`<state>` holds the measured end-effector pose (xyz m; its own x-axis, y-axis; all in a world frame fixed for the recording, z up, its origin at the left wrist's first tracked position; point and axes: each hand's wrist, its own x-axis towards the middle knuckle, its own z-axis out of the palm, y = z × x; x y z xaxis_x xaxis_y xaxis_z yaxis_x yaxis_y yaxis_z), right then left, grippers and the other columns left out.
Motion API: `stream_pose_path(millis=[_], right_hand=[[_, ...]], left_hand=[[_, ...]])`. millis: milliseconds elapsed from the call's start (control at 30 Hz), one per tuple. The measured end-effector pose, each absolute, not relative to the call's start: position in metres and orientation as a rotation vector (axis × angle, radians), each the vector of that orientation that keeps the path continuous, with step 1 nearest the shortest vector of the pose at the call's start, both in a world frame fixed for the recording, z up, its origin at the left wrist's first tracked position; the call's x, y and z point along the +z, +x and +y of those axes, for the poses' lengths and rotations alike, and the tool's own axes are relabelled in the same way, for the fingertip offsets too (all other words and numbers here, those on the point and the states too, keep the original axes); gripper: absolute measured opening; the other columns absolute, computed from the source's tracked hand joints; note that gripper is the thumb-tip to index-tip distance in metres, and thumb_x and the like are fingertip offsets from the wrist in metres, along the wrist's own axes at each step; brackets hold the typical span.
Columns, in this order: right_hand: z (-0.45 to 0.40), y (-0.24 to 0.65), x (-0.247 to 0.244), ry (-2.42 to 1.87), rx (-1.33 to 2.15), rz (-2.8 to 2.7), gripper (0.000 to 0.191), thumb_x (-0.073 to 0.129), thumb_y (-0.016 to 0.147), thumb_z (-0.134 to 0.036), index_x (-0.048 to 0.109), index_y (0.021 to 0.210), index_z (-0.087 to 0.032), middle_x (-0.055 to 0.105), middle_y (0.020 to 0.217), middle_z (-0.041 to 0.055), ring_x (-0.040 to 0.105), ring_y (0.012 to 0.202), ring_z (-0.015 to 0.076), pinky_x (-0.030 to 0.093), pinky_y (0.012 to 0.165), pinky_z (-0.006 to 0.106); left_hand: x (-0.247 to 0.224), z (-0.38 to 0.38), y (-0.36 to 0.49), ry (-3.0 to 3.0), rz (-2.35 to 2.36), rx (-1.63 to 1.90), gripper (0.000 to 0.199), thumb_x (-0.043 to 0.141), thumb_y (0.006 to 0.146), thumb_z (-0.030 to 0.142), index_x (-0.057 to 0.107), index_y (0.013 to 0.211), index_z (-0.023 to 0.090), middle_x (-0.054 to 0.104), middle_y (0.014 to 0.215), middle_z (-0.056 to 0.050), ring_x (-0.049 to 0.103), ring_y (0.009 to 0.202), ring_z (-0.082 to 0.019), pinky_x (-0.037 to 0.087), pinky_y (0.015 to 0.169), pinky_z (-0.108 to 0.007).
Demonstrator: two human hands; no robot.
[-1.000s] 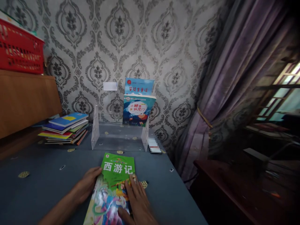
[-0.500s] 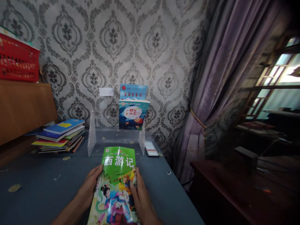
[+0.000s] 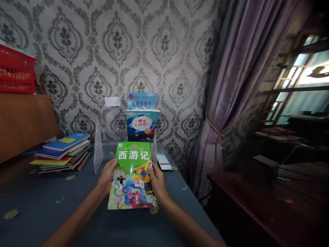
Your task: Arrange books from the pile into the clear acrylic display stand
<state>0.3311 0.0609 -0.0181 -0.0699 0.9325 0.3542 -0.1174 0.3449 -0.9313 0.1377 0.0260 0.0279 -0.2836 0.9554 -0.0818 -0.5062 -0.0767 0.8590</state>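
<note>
Green is being shown on the upper part of the book (image 3: 132,181), with white being used for its lettering and pink, blue and yellow for its figures. Pale grey wallpaper (image 3: 191,24) is being patterned by dark medallions. Purple is being displayed by the curtain (image 3: 231,85), red by the basket (image 3: 16,70), blue-grey by the yellow-spotted tablecloth (image 3: 77,209).

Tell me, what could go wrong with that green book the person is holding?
The green book is held by its sides, in the left hand and right hand; it looks glossy, so it might slip.

Its top overlaps the clear stand in this view, so pushing it forward could bump the stand and perhaps tip the upright blue books.
</note>
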Motion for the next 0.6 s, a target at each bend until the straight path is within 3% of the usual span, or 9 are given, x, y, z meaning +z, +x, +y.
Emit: stream_pose_path(millis=[100,367,600], right_hand=[[0.071,0.331,-0.006,-0.802,0.966,-1.358,0.056,0.051,0.089,-0.06,0.061,0.122,-0.016,0.071,0.112,0.0116,0.067,0.104,0.0267,0.054,0.093,0.04],[0.096,0.334,0.028,-0.727,0.911,-1.364,0.05,0.052,0.088,-0.058,0.061,0.116,-0.017,0.072,0.103,0.009,0.066,0.097,0.0256,0.053,0.09,0.038],[0.116,0.34,0.048,-0.679,0.979,-1.299,0.053,0.057,0.086,-0.059,0.061,0.117,-0.017,0.072,0.097,0.0061,0.065,0.082,0.0224,0.054,0.073,0.032]], left_hand=[[0.043,0.034,0.14,0.676,0.97,1.668,0.028,0.08,0.075,0.028,0.068,0.095,0.013,0.079,0.087,-0.008,0.076,0.086,-0.027,0.062,0.079,-0.035],[0.075,0.059,0.149,0.833,0.839,1.731,0.034,0.084,0.064,0.035,0.067,0.085,0.014,0.078,0.085,-0.008,0.075,0.091,-0.03,0.061,0.082,-0.038],[0.096,0.085,0.153,0.914,0.814,1.741,0.037,0.085,0.062,0.038,0.067,0.084,0.015,0.078,0.082,-0.007,0.075,0.086,-0.028,0.061,0.079,-0.038]])
